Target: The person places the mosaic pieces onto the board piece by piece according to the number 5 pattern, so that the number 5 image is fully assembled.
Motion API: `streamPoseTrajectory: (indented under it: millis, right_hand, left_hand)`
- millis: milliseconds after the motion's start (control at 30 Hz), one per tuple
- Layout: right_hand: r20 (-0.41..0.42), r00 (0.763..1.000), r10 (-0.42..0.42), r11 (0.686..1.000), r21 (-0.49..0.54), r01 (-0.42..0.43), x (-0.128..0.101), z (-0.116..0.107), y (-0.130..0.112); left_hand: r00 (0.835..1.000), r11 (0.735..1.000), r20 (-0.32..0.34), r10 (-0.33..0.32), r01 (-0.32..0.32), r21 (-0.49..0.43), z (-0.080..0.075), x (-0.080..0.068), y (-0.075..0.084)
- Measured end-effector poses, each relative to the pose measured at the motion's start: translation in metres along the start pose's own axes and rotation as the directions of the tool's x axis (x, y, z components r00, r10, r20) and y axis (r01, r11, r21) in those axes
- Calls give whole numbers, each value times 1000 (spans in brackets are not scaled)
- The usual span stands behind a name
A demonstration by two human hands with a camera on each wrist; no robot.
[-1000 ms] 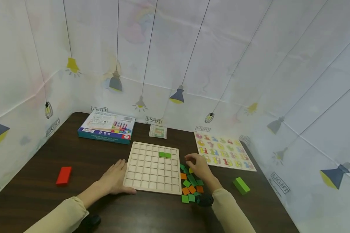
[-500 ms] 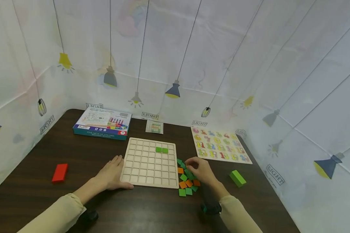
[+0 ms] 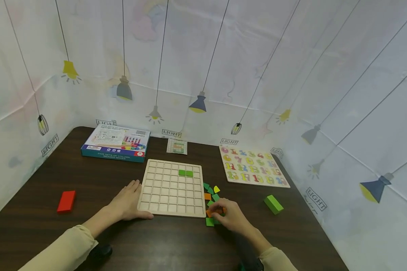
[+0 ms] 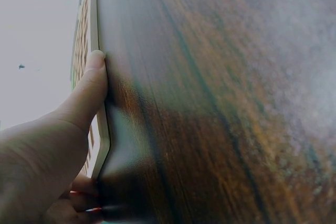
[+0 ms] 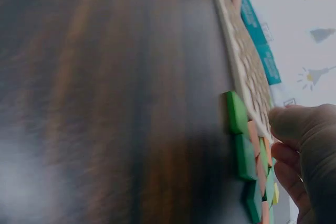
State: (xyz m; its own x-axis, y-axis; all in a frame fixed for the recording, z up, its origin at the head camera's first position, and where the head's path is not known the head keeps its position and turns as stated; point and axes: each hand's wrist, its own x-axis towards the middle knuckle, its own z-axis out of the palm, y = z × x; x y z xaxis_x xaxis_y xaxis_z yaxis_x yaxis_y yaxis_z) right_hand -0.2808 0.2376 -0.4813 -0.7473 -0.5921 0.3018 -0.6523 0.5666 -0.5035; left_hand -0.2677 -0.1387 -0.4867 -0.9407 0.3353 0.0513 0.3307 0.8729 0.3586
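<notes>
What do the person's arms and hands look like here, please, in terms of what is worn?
Both hands, the left hand and the right hand, are bare, with no gloves or rings visible. Each arm wears a pale beige long sleeve, with a dark device at each wrist.

Both forearms are extended forward in pale sleeves. The left hand [image 3: 127, 205] is laid flat — fingers straight, thumb stretched out sideways along the near edge. The right hand [image 3: 231, 217] is lowered palm down — fingers curled inward, thumb bent toward the fingertips.
</notes>
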Motion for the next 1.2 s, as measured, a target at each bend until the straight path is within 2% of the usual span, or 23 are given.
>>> streamPoseTrajectory:
  millis: [167,433,1000,1200]
  right_hand:
    - [61,996,-65,996,-64,69,-6,1,3]
    - [80,986,-146,974,-164,158,-10,2,5]
    - [89,988,-123,984,-115,133,-11,2,3]
    - [92,992,-83,992,-84,90,-6,0,-2]
  left_hand:
    - [1000,1000,-5,0,0,-2,-2,1,1]
    - [1000,1000,-8,-3,3,-10,-2,2,0]
    - [1000,1000,12,-13,13,-16,-1,-1,3]
    - [1000,1000,18,-13,14,-24,-2,-2,3]
